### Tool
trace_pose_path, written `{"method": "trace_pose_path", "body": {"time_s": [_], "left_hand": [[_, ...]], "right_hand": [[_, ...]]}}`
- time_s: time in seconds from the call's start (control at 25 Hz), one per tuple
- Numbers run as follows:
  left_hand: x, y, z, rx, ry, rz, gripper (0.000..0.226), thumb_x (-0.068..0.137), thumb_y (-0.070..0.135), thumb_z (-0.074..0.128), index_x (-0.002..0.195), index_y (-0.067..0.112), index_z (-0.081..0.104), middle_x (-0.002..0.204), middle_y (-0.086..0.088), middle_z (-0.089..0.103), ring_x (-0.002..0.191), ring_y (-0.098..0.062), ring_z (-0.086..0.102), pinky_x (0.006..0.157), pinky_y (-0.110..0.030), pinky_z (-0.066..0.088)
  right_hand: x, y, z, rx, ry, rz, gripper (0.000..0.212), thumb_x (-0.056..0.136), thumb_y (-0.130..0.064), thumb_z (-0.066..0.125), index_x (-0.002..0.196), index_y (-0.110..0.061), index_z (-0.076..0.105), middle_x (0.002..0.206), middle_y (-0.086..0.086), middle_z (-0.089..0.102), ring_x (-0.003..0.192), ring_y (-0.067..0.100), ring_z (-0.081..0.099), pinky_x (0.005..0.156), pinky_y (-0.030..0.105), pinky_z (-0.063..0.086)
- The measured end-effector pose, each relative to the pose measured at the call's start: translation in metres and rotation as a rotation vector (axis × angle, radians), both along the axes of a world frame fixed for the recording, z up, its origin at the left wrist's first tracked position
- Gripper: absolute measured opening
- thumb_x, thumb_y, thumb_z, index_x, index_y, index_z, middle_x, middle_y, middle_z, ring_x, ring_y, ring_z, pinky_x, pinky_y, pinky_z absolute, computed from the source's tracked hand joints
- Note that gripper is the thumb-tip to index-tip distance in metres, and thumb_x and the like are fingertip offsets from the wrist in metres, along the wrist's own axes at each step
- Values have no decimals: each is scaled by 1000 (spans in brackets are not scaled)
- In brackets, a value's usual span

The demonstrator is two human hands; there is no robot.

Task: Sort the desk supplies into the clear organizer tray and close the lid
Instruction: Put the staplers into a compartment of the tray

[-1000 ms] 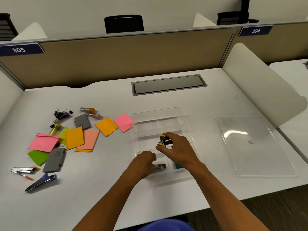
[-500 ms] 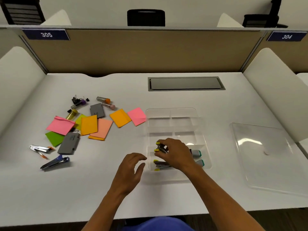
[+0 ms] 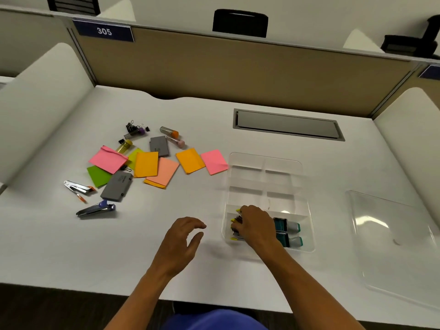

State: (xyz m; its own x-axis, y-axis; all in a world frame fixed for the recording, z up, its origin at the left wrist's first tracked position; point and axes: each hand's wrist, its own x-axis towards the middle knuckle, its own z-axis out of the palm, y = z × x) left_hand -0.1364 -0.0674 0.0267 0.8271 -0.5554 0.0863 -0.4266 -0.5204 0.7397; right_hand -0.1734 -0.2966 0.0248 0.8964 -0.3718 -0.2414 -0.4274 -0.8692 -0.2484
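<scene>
white desk point(image 3: 214, 265), tan partition point(image 3: 238, 75)

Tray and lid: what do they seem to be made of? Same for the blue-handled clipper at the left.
The tray and lid look like clear, glossy hard plastic: the desk shows through and the lid carries light glare. The clipper looks like polished metal, bright and reflective, with a blue part, probably plastic.

The right hand point(image 3: 256, 226) hides most of the yellow-tipped staplers point(image 3: 234, 231); the lid point(image 3: 392, 246) runs off the right edge.
</scene>
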Motion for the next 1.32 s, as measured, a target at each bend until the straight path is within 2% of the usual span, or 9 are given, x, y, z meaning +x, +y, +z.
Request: {"method": "trace_pose_path", "body": {"time_s": [0.12, 0.24, 0.36, 0.48, 0.72, 0.92, 1.08, 1.32], "left_hand": [[3, 7, 0, 0, 8, 25, 21, 91, 21, 64, 111, 27, 67, 114, 14, 62, 111, 0, 54, 95, -9, 39], [5, 13, -1, 5, 16, 37, 21, 91, 22, 64, 111, 28, 66, 115, 14, 62, 110, 0, 54, 90, -4, 38], [6, 16, -2, 1, 20, 37, 22, 91, 22, 64, 110, 31, 65, 114, 16, 61, 111, 1, 54, 88, -4, 39], [6, 17, -3, -4, 19, 38, 22, 91, 23, 64, 109, 33, 64, 113, 19, 60, 111, 3, 52, 88, -3, 38], [5, 15, -5, -1, 19, 39, 20, 91, 23, 64, 109, 31, 65, 114, 17, 61, 111, 3, 53, 87, -1, 37], [5, 16, -6, -3, 23, 51, 20, 91, 22, 64, 109, 29, 66, 114, 15, 62, 111, 1, 54, 88, -1, 36], [6, 19, -6, 2, 14, 69, 20, 91, 21, 64, 110, 26, 67, 115, 12, 62, 112, -1, 53, 90, -3, 36], [17, 37, -3, -14, -9, 172, 20, 90, 18, 66, 109, 22, 68, 114, 10, 64, 109, -2, 54, 91, -2, 33]], "right_hand": [[1, 3, -4, 34, 38, -15, 23, 85, -37, 65, 82, -21, 48, 82, -5, 50, 70, 18, 49, 57, 29, 34], [1, 3, -7, 74, 41, -12, 19, 85, -33, 65, 81, -20, 52, 84, -4, 54, 70, 17, 50, 52, 27, 29], [0, 1, -9, 110, 44, -23, 8, 88, -28, 63, 91, -21, 62, 93, -3, 63, 78, 18, 58, 59, 27, 37], [-2, -3, -9, 123, -7, -64, 13, 92, -24, 58, 101, -27, 67, 100, -6, 64, 84, 16, 61, 66, 29, 43], [-2, -5, -8, 12, -47, -6, 19, 91, -11, 54, 95, -22, 69, 96, 0, 67, 77, 18, 60, 64, 28, 44], [0, -1, 5, 131, -147, -26, 18, 93, -20, 52, 95, -27, 68, 94, -10, 68, 86, 12, 63, 70, 29, 50], [8, 11, 20, 204, -267, -21, 19, 93, -23, 53, 104, -28, 67, 102, -14, 69, 93, 9, 63, 74, 28, 50], [28, 38, 33, 250, -341, 72, 22, 94, -29, 54, 114, -31, 63, 103, -15, 68, 90, 6, 63, 75, 25, 49]]}}
